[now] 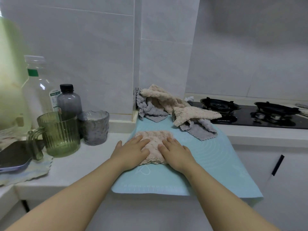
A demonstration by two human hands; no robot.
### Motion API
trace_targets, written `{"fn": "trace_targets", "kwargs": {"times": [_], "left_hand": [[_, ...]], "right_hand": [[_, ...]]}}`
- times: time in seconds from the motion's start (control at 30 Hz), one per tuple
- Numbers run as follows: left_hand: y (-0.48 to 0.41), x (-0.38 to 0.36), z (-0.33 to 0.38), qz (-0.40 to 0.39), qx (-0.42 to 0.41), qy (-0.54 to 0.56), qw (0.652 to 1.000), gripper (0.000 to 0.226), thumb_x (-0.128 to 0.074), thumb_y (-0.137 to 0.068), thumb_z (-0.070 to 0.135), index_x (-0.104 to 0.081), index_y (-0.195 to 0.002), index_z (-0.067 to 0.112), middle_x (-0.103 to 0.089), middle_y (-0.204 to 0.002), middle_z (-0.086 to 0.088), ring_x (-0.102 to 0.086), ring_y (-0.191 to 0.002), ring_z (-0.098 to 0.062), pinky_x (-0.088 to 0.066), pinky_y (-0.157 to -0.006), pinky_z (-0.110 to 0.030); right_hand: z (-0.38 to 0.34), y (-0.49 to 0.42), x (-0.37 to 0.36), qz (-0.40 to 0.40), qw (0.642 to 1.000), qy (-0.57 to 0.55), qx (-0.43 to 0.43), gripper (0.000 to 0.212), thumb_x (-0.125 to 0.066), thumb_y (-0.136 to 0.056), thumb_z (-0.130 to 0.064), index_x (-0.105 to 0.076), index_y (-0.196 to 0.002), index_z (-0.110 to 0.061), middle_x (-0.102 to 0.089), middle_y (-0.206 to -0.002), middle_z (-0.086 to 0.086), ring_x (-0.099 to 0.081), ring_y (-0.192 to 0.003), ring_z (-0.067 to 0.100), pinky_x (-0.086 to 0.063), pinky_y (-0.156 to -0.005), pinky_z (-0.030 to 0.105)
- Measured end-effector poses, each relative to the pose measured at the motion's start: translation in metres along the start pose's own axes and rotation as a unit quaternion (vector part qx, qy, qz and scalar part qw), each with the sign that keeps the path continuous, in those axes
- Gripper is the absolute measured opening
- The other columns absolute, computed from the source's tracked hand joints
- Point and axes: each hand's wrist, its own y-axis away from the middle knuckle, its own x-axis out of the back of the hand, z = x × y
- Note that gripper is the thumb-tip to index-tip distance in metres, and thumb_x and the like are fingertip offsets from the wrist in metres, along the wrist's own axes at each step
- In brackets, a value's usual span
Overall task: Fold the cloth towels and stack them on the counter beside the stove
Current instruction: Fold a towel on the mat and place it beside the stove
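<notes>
I hold my left hand (133, 150) and right hand (176, 152) flat on the pink towel (154, 139), fingers straight and gripping nothing, apparently to set its fold. It lies mid-mat (216, 155). Unfolded towels (195, 117) are heaped at the mat's far edge, beside the stove (250, 112), not yet handled.

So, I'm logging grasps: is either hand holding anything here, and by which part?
Nothing is gripped. The left hand and right hand press flat on the pink towel, one on each side.
</notes>
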Motion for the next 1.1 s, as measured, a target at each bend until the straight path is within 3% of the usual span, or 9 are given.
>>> {"fn": "trace_targets", "kwargs": {"times": [0.13, 0.2, 0.33, 0.43, 0.6, 0.77, 0.93, 1.03, 1.1], "left_hand": [[0.0, -0.002, -0.004, 0.035, 0.013, 0.027, 0.999, 0.051, -0.027, -0.094, 0.042, -0.024, -0.145, 0.038, -0.011, -0.158, 0.005, -0.018, -0.143, -0.012, -0.01, -0.114, -0.047], [0.0, -0.003, -0.004, 0.05, 0.018, 0.045, 0.998, 0.051, -0.026, -0.092, 0.044, -0.026, -0.143, 0.038, -0.017, -0.156, 0.003, -0.023, -0.14, -0.013, -0.014, -0.113, -0.044], [0.0, -0.006, -0.003, 0.121, 0.041, 0.038, 0.991, 0.053, -0.028, -0.088, 0.048, -0.033, -0.137, 0.029, -0.039, -0.141, 0.006, -0.041, -0.124, -0.017, -0.022, -0.101, -0.037], [0.001, -0.007, -0.002, 0.141, 0.088, 0.018, 0.986, 0.051, -0.037, -0.087, 0.053, -0.038, -0.133, 0.031, -0.052, -0.128, 0.005, -0.038, -0.122, -0.02, -0.024, -0.092, -0.036], [0.007, -0.002, 0.002, 0.16, 0.104, 0.037, 0.981, 0.064, -0.04, -0.08, 0.064, -0.05, -0.13, 0.026, -0.065, -0.097, 0.001, -0.05, -0.108, -0.022, -0.027, -0.082, -0.032], [0.008, 0.012, 0.013, 0.064, 0.145, 0.019, 0.987, 0.06, -0.049, -0.089, 0.05, -0.034, -0.139, 0.019, -0.058, -0.12, -0.001, -0.049, -0.114, -0.022, -0.034, -0.089, -0.033], [-0.012, 0.033, 0.015, -0.083, 0.266, 0.14, 0.95, 0.047, -0.061, -0.084, 0.045, -0.045, -0.114, 0.014, -0.057, -0.11, -0.001, -0.055, -0.109, -0.023, -0.037, -0.084, -0.032], [-0.021, 0.039, 0.006, -0.154, 0.285, 0.19, 0.927, 0.036, -0.067, -0.077, 0.046, -0.055, -0.097, 0.018, -0.061, -0.103, 0.001, -0.058, -0.099, -0.023, -0.043, -0.085, -0.031], [-0.027, 0.047, 0.01, -0.168, 0.278, 0.211, 0.922, 0.027, -0.068, -0.071, 0.044, -0.055, -0.084, 0.023, -0.063, -0.096, 0.002, -0.06, -0.095, -0.022, -0.044, -0.088, -0.032]], "right_hand": [[0.006, 0.004, 0.001, 0.123, 0.987, -0.092, -0.045, 0.033, -0.031, -0.099, -0.032, -0.055, -0.108, -0.011, -0.057, -0.121, 0.009, -0.048, -0.117, 0.028, -0.035, -0.093, 0.037], [0.007, 0.001, -0.002, 0.132, 0.986, -0.054, -0.086, 0.035, -0.037, -0.094, -0.035, -0.053, -0.104, -0.006, -0.057, -0.116, 0.011, -0.046, -0.113, 0.029, -0.038, -0.092, 0.038], [0.01, -0.008, -0.012, 0.117, 0.986, -0.017, -0.116, 0.051, -0.036, -0.091, -0.041, -0.054, -0.115, -0.001, -0.052, -0.126, 0.014, -0.036, -0.127, 0.03, -0.031, -0.105, 0.043], [0.013, -0.008, -0.014, 0.12, 0.987, -0.012, -0.107, 0.046, -0.036, -0.093, -0.042, -0.053, -0.113, -0.004, -0.052, -0.126, 0.012, -0.038, -0.126, 0.03, -0.029, -0.106, 0.042], [0.01, 0.0, -0.008, 0.129, 0.983, -0.096, -0.085, 0.023, -0.043, -0.089, -0.04, -0.047, -0.088, -0.018, -0.056, -0.094, 0.0, -0.047, -0.112, 0.024, -0.031, -0.1, 0.036], [0.001, 0.01, 0.005, 0.123, 0.974, -0.157, -0.11, 0.033, -0.058, -0.089, -0.031, -0.057, -0.118, -0.016, -0.049, -0.088, -0.008, -0.043, -0.091, 0.014, -0.029, -0.081, 0.027], [-0.007, 0.007, 0.019, 0.039, 0.966, -0.185, -0.173, 0.043, -0.057, -0.089, -0.033, -0.05, -0.128, -0.017, -0.063, -0.11, -0.002, -0.054, -0.103, 0.019, -0.036, -0.095, 0.033], [-0.009, 0.001, 0.029, -0.037, 0.954, -0.213, -0.208, 0.029, -0.058, -0.088, -0.032, -0.057, -0.112, -0.015, -0.063, -0.101, -0.003, -0.059, -0.099, 0.019, -0.043, -0.093, 0.034], [-0.007, 0.001, 0.04, -0.039, 0.92, -0.313, -0.234, 0.012, -0.06, -0.087, -0.024, -0.057, -0.093, -0.014, -0.06, -0.087, -0.004, -0.06, -0.083, 0.015, -0.051, -0.075, 0.026]]}}
